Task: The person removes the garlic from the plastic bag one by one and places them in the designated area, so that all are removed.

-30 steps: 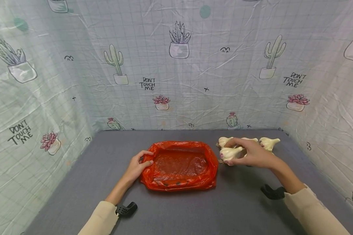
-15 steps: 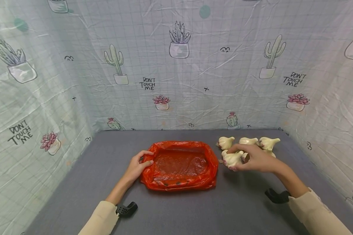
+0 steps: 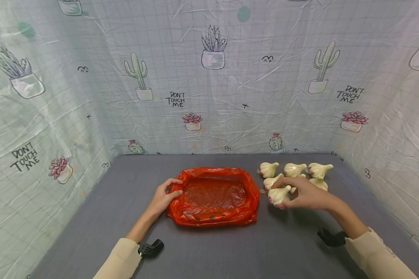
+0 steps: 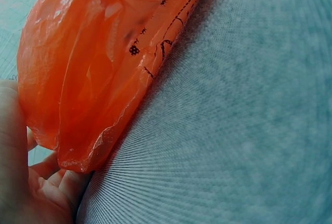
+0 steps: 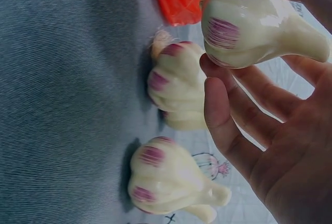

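My left hand [image 3: 163, 198] grips the left rim of an open red plastic bag [image 3: 213, 223], its thumb and a finger over the edge. The bag's rim is spread wide, and its bottom shows. In the left wrist view, the thumb and fingers lie either side of the bag's crumpled corner [image 4: 78, 146]. To the right of the bag, my right hand [image 3: 310, 193] pinches a cream garlic bulb [image 3: 278, 197] with purple streaks. Seen from the right wrist, the held garlic bulb [image 5: 249, 22] is above the grey tabletop [image 5: 67, 105], its stem pointing toward the palm.
Several more garlic bulbs [image 3: 294, 169] sit in a group behind and beside my right hand, some partly hidden by it. Close to the bag's right side is one loose bulb [image 3: 273, 181]. A cloth backdrop [image 3: 213, 89] with cactus prints surrounds the table at the back and sides.
My right hand has drawn the garlic bulb slightly toward me and to the right, uncovering the bulbs behind it. The left hand and the bag stay in place.
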Demonstrator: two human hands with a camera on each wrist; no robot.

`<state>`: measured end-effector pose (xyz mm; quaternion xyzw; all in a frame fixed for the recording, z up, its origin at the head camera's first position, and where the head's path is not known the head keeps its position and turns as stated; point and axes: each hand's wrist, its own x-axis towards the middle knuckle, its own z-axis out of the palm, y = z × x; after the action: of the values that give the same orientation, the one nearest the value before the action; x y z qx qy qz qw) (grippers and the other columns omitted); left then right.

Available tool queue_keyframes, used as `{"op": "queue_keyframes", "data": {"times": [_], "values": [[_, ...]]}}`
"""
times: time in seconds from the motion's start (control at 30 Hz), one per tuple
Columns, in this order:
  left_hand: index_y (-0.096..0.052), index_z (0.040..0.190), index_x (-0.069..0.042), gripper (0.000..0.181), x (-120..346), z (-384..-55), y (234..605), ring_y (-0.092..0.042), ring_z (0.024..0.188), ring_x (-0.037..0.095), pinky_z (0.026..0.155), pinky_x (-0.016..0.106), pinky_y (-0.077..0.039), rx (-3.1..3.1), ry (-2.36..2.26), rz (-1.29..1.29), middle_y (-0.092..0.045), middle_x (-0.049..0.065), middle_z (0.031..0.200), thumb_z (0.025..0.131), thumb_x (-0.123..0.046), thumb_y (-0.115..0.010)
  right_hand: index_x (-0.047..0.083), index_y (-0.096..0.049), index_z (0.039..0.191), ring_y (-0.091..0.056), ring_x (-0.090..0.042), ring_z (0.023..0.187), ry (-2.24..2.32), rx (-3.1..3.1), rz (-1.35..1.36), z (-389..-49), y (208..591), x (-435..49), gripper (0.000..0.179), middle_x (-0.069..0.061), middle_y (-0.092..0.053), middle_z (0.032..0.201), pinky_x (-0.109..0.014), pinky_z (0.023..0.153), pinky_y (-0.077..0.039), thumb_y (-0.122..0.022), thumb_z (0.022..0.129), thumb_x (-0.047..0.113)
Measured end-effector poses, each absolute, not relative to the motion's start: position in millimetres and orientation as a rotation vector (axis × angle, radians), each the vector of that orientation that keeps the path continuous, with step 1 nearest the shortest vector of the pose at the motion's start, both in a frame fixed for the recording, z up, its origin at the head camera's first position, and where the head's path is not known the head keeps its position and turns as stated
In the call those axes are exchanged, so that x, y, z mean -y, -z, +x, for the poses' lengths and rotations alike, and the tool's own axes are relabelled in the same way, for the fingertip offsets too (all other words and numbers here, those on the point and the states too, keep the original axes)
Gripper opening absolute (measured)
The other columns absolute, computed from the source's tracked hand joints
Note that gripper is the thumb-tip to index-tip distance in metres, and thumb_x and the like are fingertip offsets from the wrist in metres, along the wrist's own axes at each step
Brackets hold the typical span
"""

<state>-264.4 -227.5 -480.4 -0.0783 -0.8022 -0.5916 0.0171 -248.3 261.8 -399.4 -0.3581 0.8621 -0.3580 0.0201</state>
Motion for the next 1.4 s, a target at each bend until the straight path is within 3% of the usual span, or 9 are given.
{"op": "queue_keyframes", "data": {"times": [0.17,0.4,0.97,1.4], "values": [[-0.064,0.129,-0.005,0.033,227,-265,481,-0.068,0.094,0.018,0.075,0.027,-0.058,2.492,1.841,-0.244,-0.055,0.02,0.142,0.097,-0.01,-0.069,0.019,-0.071,0.116,-0.056,-0.002,0.077,1.114,-2.633,-1.166,-249,405,-263,0.04,0.001,-0.071,0.112,-0.026,0.061,-0.053,-0.089,0.081,0.02],[-0.064,0.129,-0.006,0.032,227,-265,481,-0.068,0.094,0.019,0.074,0.027,-0.058,2.491,1.846,-0.237,-0.056,0.02,0.142,0.097,-0.01,-0.069,0.018,-0.069,0.119,-0.06,-0.007,0.091,1.105,-2.561,-1.09,-248,409,-264,0.041,-0.002,-0.071,0.117,-0.028,0.066,-0.056,-0.088,0.083,0.021],[-0.064,0.128,-0.005,0.032,227,-263,478,-0.067,0.091,0.014,0.075,0.026,-0.057,2.489,1.813,-0.26,-0.059,0.022,0.138,0.096,-0.008,-0.069,0.018,-0.068,0.121,-0.061,-0.007,0.101,1.053,-2.562,-1.029,-251,416,-270,0.042,-0.003,-0.07,0.122,-0.031,0.074,-0.059,-0.087,0.083,0.021],[-0.067,0.125,-0.007,0.031,226,-262,479,-0.066,0.095,0.019,0.077,0.026,-0.056,2.495,1.78,-0.251,-0.061,0.018,0.137,0.095,-0.01,-0.071,0.018,-0.07,0.119,-0.062,-0.003,0.088,1.041,-2.576,-1.042,-250,420,-269,0.043,-0.004,-0.072,0.119,-0.026,0.07,-0.056,-0.089,0.081,0.022]]}}
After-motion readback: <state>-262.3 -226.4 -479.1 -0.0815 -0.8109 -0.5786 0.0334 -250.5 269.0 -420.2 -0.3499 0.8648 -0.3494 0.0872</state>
